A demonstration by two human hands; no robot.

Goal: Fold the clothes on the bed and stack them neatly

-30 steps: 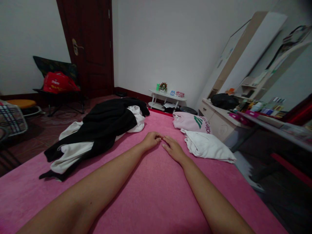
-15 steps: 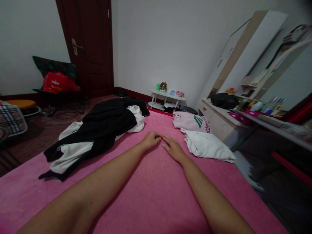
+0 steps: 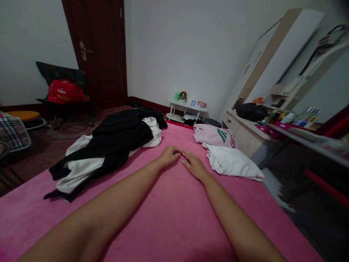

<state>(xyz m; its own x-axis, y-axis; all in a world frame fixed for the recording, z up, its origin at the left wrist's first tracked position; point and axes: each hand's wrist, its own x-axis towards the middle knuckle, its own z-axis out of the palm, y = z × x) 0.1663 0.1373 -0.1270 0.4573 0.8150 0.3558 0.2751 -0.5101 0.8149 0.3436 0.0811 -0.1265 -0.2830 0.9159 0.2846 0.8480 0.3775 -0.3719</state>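
Left hand (image 3: 170,156): I am resting it on the pink cover (image 3: 166,211), released, its fingers loosely bent.
Right hand (image 3: 194,165): I am laying it palm down, released, its fingertips meeting or nearly meeting those opposite; I cannot tell which.
Black-and-white clothes (image 3: 120,133): these are lying heaped on the cover, left of both hands.
White garment (image 3: 231,162): this is lying folded near the right hand, on its outer side.
Pink shirt (image 3: 207,135): this is lying just beyond the white garment, showing a green print.
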